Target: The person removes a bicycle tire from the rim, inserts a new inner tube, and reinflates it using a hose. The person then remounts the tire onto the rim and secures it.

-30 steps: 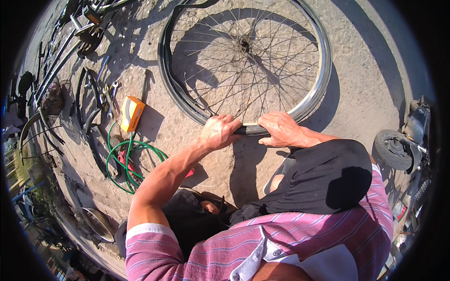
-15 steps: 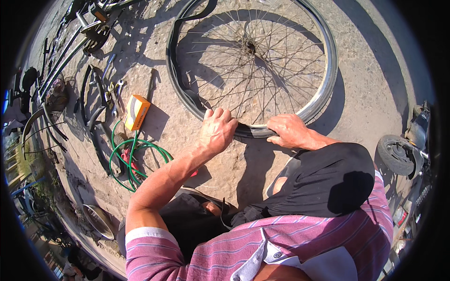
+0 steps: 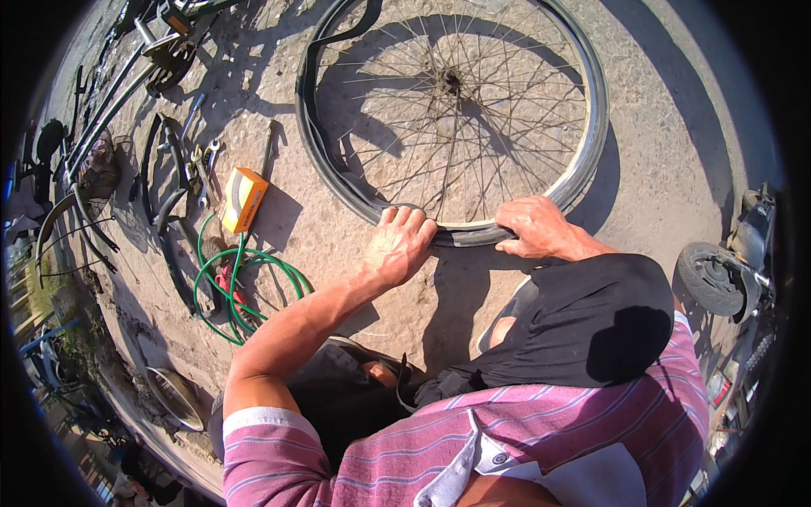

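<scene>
A spoked bicycle wheel (image 3: 452,83) lies on the ground before me, its black tyre (image 3: 599,127) around the rim. Along the wheel's left side a slack black inner tube (image 3: 348,35) shows, partly outside the tyre. At the wheel's near edge, my left hand (image 3: 402,245) has its fingers curled over the tyre. My right hand (image 3: 538,226) grips the same edge a little further right, thumb on the near side and fingers over the rim. A short stretch of tyre and pale rim shows between the hands. Both sets of fingertips are partly hidden.
Left of the wheel stand an orange box (image 3: 245,199) and a coiled green hose (image 3: 239,283). Wrenches (image 3: 198,173), black rubber pieces (image 3: 173,245) and bicycle parts (image 3: 110,106) lie further left. A small wheel (image 3: 714,279) is at the right, a metal basin (image 3: 176,397) at lower left.
Both hands have shifted slightly to the right along the tyre's near edge. My right hand also sits a little higher over the rim. The wheel has barely moved.
</scene>
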Demonstrator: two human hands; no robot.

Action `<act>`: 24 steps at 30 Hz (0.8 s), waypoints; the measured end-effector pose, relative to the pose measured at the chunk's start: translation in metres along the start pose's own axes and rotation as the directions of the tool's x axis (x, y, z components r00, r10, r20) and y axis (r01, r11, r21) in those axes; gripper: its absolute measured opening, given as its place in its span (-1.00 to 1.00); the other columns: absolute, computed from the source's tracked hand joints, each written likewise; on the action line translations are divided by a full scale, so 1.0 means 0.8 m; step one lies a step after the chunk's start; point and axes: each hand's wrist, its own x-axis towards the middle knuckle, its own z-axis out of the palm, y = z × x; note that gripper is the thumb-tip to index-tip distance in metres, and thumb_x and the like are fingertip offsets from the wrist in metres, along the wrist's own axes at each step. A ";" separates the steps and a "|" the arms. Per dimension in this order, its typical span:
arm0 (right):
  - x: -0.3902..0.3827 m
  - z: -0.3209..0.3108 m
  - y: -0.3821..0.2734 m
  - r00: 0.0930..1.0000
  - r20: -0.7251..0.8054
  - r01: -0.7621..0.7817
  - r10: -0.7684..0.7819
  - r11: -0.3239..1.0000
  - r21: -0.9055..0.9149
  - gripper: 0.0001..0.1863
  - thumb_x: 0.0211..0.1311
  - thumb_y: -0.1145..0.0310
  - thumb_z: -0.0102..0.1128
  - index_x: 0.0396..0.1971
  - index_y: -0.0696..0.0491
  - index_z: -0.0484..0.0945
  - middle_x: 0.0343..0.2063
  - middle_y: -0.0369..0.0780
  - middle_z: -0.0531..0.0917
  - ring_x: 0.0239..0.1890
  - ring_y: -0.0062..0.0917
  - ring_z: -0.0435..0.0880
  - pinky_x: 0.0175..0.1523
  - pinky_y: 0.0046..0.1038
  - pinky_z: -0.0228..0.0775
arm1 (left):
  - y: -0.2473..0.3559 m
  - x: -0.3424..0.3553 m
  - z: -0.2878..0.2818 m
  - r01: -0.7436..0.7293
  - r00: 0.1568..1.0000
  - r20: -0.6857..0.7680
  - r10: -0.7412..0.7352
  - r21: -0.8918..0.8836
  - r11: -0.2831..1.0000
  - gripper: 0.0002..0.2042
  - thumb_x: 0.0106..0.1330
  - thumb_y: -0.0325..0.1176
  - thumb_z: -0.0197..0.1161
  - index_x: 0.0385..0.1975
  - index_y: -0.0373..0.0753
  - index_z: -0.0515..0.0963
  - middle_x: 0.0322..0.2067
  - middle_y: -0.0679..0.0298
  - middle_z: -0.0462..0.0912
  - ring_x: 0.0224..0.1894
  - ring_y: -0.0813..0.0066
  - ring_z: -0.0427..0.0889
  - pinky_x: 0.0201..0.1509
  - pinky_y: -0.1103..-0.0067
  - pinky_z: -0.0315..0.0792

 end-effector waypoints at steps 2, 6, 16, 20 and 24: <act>0.003 0.000 -0.002 0.999 0.043 -0.031 0.033 0.999 -0.026 -0.61 -0.12 0.23 0.62 -0.33 0.07 0.64 -0.40 -0.16 0.67 -0.24 -0.10 0.72 -0.18 -0.10 0.55 | -0.006 0.008 0.003 0.032 0.998 0.055 -0.030 -0.051 0.998 -0.60 0.10 -0.18 0.58 -0.13 -0.17 0.62 -0.25 0.20 0.62 -0.06 0.12 0.62 0.13 0.18 0.42; 0.018 0.022 -0.009 0.999 0.026 -0.040 0.039 0.999 0.034 -0.59 -0.10 0.22 0.60 -0.25 0.07 0.67 -0.36 -0.15 0.69 -0.20 -0.12 0.73 -0.13 -0.11 0.57 | -0.010 0.022 0.011 0.103 0.980 0.182 -0.085 -0.091 0.991 -0.69 0.10 -0.17 0.56 -0.25 -0.16 0.67 -0.30 0.19 0.68 -0.05 0.11 0.68 0.09 0.16 0.49; 0.022 0.051 -0.010 0.999 -0.029 0.041 -0.040 0.999 0.024 -0.59 -0.06 0.21 0.62 -0.26 0.08 0.64 -0.37 -0.17 0.66 -0.21 -0.12 0.70 -0.13 -0.12 0.56 | -0.001 0.010 0.005 0.131 0.982 0.136 -0.131 0.011 0.991 -0.54 0.13 -0.21 0.56 0.02 -0.13 0.58 -0.14 0.15 0.62 0.03 0.09 0.62 0.14 0.19 0.44; 0.016 0.031 -0.011 0.999 -0.010 0.048 -0.048 0.999 0.005 -0.59 -0.10 0.23 0.64 -0.29 0.08 0.63 -0.38 -0.16 0.66 -0.23 -0.12 0.69 -0.14 -0.11 0.54 | 0.001 0.017 0.010 0.089 0.993 0.080 -0.090 0.016 0.996 -0.67 0.12 -0.23 0.52 -0.12 -0.12 0.67 -0.17 0.19 0.65 0.00 0.15 0.63 0.15 0.19 0.42; 0.025 0.049 -0.016 0.999 -0.030 0.019 -0.019 1.000 0.025 -0.58 -0.12 0.25 0.62 -0.29 0.10 0.62 -0.37 -0.16 0.65 -0.24 -0.12 0.70 -0.15 -0.12 0.55 | -0.004 0.030 0.020 0.159 0.968 0.204 -0.145 -0.053 0.986 -0.78 0.15 -0.22 0.40 -0.25 -0.14 0.72 -0.26 0.14 0.72 -0.07 0.13 0.71 0.04 0.17 0.47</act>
